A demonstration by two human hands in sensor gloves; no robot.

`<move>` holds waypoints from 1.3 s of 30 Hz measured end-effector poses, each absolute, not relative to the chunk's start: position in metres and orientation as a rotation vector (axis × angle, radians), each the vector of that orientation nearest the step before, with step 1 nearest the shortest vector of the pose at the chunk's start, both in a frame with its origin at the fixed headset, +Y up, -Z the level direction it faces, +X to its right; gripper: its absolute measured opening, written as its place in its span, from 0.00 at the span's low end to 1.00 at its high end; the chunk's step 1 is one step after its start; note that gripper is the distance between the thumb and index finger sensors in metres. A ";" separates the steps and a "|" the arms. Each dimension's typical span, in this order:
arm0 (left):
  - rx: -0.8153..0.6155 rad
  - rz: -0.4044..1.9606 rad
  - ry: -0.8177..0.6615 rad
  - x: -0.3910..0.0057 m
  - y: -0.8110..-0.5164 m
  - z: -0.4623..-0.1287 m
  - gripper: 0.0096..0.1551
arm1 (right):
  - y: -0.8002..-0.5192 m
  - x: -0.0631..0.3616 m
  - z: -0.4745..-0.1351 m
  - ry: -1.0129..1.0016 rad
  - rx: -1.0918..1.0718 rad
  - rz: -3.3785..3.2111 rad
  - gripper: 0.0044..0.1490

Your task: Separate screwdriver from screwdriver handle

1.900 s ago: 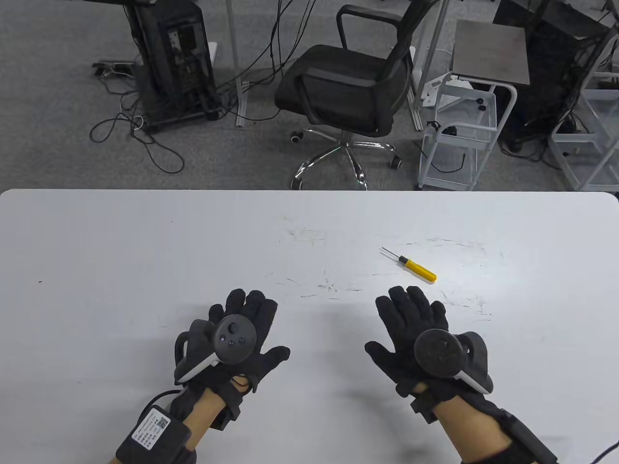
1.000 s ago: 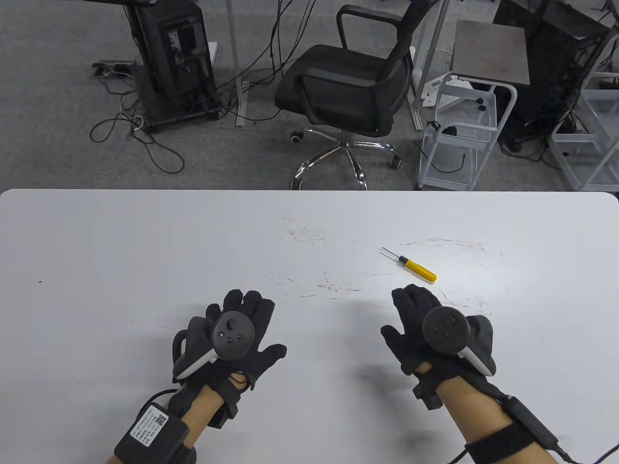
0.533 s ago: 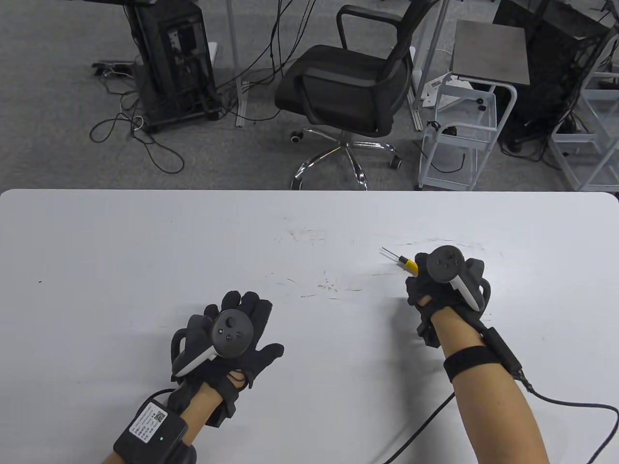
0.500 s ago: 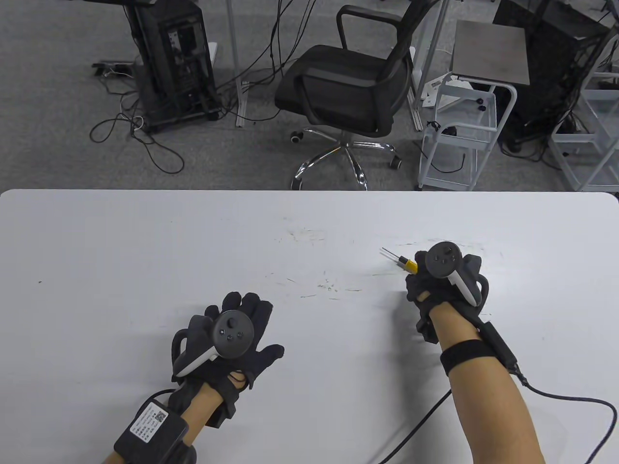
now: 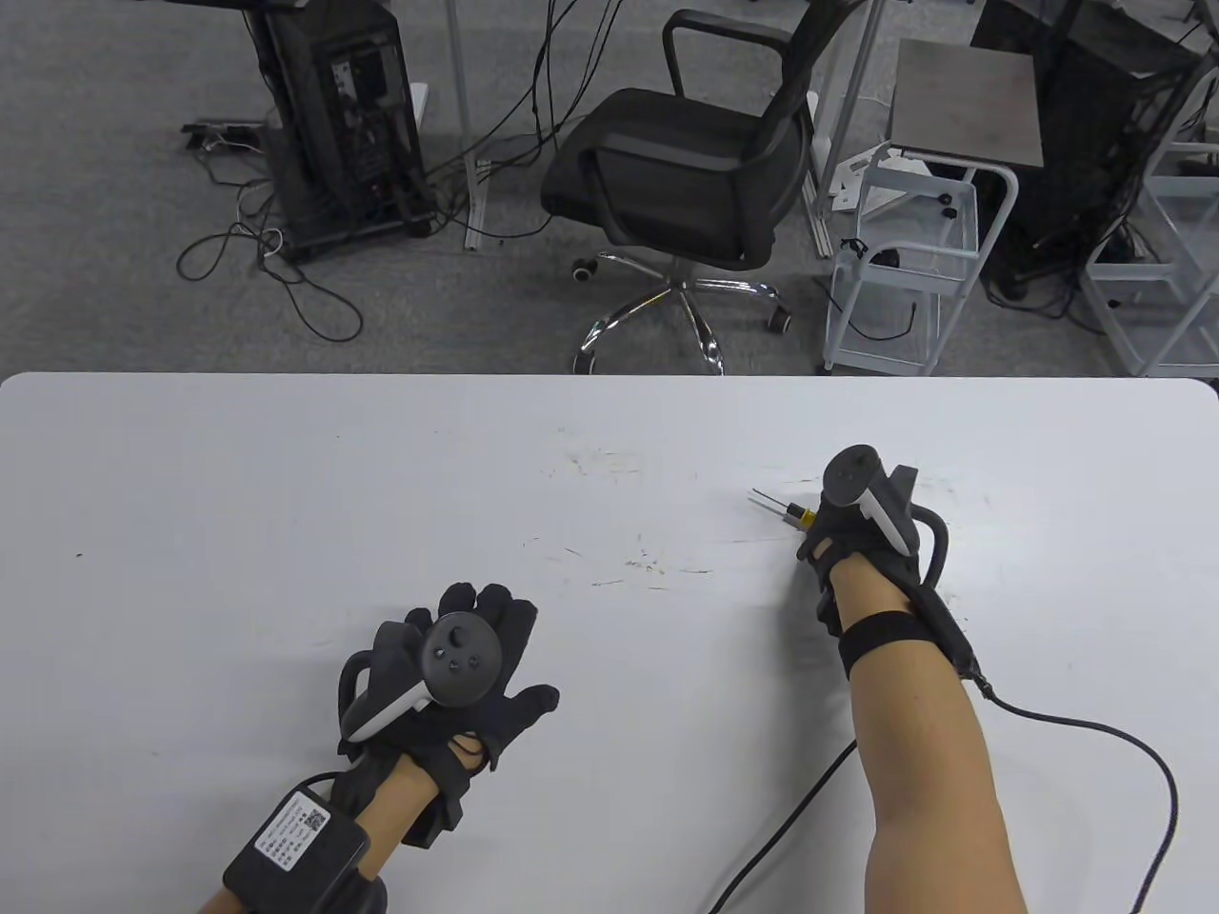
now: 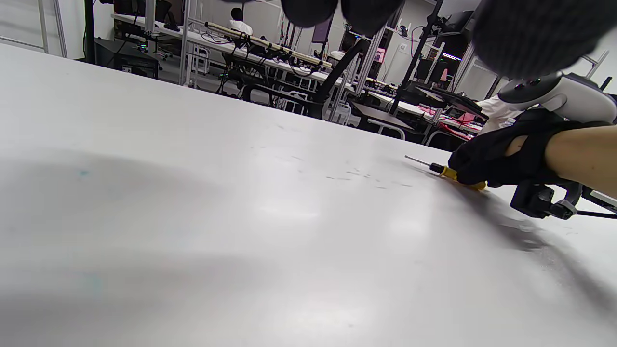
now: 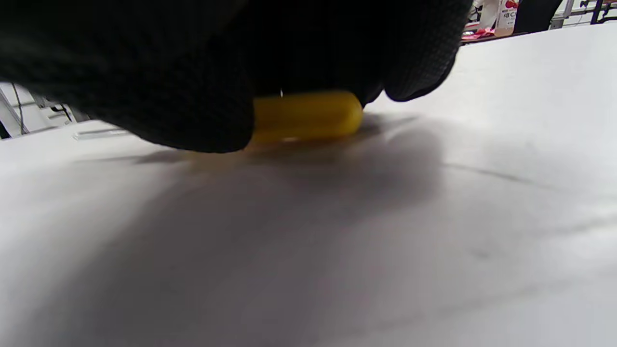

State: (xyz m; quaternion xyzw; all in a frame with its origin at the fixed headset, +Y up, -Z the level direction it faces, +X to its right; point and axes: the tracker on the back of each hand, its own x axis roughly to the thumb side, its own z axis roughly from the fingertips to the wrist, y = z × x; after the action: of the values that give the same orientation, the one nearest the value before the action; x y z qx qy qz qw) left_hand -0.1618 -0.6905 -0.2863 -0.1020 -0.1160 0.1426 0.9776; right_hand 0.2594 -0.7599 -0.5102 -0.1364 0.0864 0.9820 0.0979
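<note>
One screwdriver (image 5: pixel 783 508) is seen on the white table (image 5: pixel 286 495), on its right half, and it is a small one: a thin bare metal shaft pointing away to the left, a short black collar, then a yellow plastic handle (image 7: pixel 306 115) with a rounded butt end. In the table view only a sliver of the yellow is shown past the glove; the rest is covered by the right hand (image 5: pixel 838 547). In the right wrist view the rounded yellow end is seen lying on the table surface, with black gloved fingers (image 7: pixel 193 96) closed down over the handle from above (the grip is plain enough, though whether the tool is lifted at all cannot be told). From the left wrist view the same picture is confirmed: shaft and collar sticking out, the hand wrapped round the yellow part.

The left hand (image 5: pixel 467 685) is laid flat on the table near the front edge, well apart from the screwdriver, fingers spread and nothing held.

Counted up: one screwdriver, shaft and handle joined as one piece; two gloved hands; two trackers, one strapped to each hand.
</note>
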 end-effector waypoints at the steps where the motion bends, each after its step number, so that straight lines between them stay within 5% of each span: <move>1: -0.205 0.288 -0.233 -0.162 -0.690 -0.286 0.53 | -0.761 0.260 -0.510 0.258 -0.408 2.906 0.39; 14: -0.199 0.299 -0.213 -0.168 -0.690 -0.290 0.53 | -0.749 0.244 -0.495 0.122 -0.249 2.975 0.34; 31: -0.124 0.320 -0.281 -0.153 -0.680 -0.278 0.50 | -0.671 0.174 -0.325 -0.021 0.347 2.897 0.33; 39: -0.037 0.298 -0.350 -0.133 -0.674 -0.264 0.45 | -0.658 0.134 -0.274 -0.009 0.525 2.888 0.33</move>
State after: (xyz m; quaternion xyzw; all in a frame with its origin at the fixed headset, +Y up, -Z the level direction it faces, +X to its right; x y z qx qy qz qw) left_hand -0.1327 -0.6736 -0.2639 -0.0185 -0.1736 0.1478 0.9735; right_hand 0.1337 -0.6577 -0.2739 0.1778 -0.0031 0.9787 0.1030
